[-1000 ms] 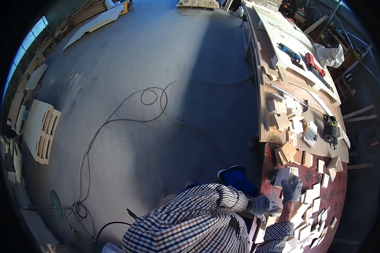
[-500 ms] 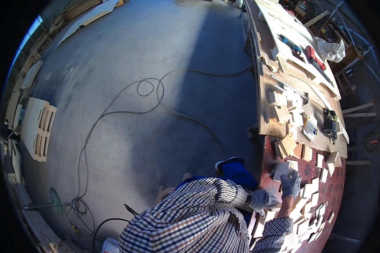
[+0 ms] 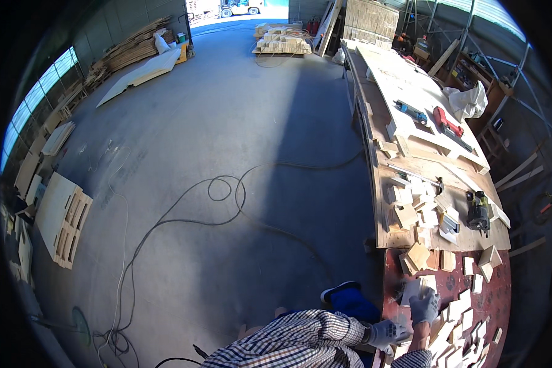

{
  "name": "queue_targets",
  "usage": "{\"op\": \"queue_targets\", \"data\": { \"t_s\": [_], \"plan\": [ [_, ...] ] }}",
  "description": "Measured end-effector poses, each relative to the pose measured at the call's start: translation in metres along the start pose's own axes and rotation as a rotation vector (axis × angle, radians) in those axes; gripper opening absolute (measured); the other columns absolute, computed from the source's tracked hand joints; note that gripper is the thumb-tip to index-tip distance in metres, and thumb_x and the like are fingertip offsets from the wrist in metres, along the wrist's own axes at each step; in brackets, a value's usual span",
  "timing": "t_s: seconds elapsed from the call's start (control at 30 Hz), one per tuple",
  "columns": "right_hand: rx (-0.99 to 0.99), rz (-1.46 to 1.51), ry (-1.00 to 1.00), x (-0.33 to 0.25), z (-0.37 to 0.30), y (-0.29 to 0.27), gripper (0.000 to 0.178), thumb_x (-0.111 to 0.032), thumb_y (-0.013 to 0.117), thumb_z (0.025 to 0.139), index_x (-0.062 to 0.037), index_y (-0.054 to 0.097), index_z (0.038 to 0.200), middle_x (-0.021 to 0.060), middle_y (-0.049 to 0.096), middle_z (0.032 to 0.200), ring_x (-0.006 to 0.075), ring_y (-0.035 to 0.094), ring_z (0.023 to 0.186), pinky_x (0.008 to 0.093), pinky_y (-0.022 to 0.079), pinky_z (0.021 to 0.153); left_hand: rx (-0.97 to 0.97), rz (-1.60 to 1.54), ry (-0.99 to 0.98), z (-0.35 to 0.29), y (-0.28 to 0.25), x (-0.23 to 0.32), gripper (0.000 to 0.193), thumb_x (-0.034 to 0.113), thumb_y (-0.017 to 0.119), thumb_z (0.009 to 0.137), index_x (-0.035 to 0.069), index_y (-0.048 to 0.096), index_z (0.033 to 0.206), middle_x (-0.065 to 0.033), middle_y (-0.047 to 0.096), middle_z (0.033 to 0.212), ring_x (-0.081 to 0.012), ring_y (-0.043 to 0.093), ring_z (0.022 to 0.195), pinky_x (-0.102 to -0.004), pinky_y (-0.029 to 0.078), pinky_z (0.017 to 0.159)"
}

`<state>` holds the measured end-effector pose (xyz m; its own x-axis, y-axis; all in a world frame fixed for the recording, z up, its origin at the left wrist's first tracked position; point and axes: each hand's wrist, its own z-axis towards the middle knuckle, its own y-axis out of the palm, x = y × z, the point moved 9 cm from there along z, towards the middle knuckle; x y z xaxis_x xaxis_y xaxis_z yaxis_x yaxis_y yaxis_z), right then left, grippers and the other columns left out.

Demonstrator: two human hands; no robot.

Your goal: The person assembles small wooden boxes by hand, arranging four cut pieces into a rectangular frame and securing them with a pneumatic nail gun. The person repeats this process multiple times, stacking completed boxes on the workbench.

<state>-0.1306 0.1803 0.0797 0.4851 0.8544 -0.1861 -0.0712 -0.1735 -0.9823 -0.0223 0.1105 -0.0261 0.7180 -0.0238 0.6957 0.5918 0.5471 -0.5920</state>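
My right hand (image 3: 424,305), in a grey glove, has its fingers bent against a pale wooden block (image 3: 414,290) on the dark red tabletop. They appear closed on the block's near edge, though the fingertips are partly hidden. Closer to the table's left edge is my left hand (image 3: 388,333), gloved alike, its fingers together and curled down over pale wood. What it grips, if anything, is hidden. Loose wooden offcuts (image 3: 454,325) lie heaped right of my hands. Beyond the block stand a tilted square wooden piece (image 3: 418,254) and several small blocks.
A plywood bench (image 3: 472,232) adjoins the red table, bearing a black power tool (image 3: 478,213), a hammer (image 3: 440,184), a blue tool (image 3: 411,112) and a red nail gun (image 3: 448,122). A long hose (image 3: 276,164) loops across the floor. A pallet (image 3: 64,218) leans at left.
The view has tilted up, so the bench and hands sit lower and the far doorway and stacked wood show. My right hand remains by the same block; my left stays near the table edge.
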Motion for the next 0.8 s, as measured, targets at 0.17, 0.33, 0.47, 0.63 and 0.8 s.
{"op": "queue_targets", "data": {
  "t_s": [0.17,0.33,0.47,0.63,0.8],
  "plan": [
    [0.014,-0.01,-0.005,0.003,-0.002,0.003,0.06,-0.031,0.076,0.076,-0.0085,0.059,0.13,0.0205,0.059,0.125,0.0443,0.067,0.109,0.0544,0.056,0.092,0.003,-0.006,0.03,0.0,-0.011,0.008,0.099,0.05,0.089,0.068,-0.001,0.053,0.144,-0.0234,0.064,0.13,-0.0418,0.061,0.122,-0.0495,0.05,0.101],
    [0.017,-0.016,-0.019,0.002,-0.002,0.003,0.059,-0.03,0.076,0.076,-0.0077,0.059,0.128,0.0214,0.059,0.125,0.045,0.067,0.109,0.0547,0.056,0.091,-0.013,0.01,0.073,0.001,-0.005,0.005,0.095,0.045,0.087,0.071,0.001,0.051,0.147,-0.0224,0.057,0.14,-0.0422,0.058,0.129,-0.0507,0.05,0.104],
    [0.015,0.019,-0.002,-0.001,-0.005,-0.001,0.059,-0.029,0.076,0.075,-0.0075,0.059,0.127,0.0224,0.058,0.124,0.0456,0.067,0.109,0.0549,0.056,0.091,-0.087,-0.032,0.042,0.0,-0.009,0.009,0.093,0.042,0.085,0.073,0.003,0.049,0.15,-0.0223,0.054,0.145,-0.0422,0.057,0.132,-0.0514,0.049,0.106],
    [0.025,-0.009,0.008,0.0,-0.005,-0.001,0.058,-0.029,0.074,0.076,-0.007,0.058,0.128,0.0243,0.058,0.123,0.0469,0.067,0.108,0.0549,0.055,0.091,-0.092,-0.008,0.039,0.001,-0.007,0.008,0.091,0.04,0.084,0.073,0.003,0.05,0.149,-0.0232,0.055,0.144,-0.0433,0.057,0.131,-0.0524,0.049,0.106],
    [0.056,-0.024,-0.031,0.004,-0.002,0.006,0.057,-0.028,0.072,0.076,-0.0062,0.058,0.126,0.0252,0.058,0.121,0.0475,0.067,0.107,0.0552,0.055,0.091,-0.162,-0.039,-0.085,0.001,-0.001,-0.004,0.092,0.042,0.083,0.074,0.002,0.049,0.15,-0.0242,0.054,0.146,-0.0432,0.056,0.131,-0.0532,0.048,0.106]
  ]
}}
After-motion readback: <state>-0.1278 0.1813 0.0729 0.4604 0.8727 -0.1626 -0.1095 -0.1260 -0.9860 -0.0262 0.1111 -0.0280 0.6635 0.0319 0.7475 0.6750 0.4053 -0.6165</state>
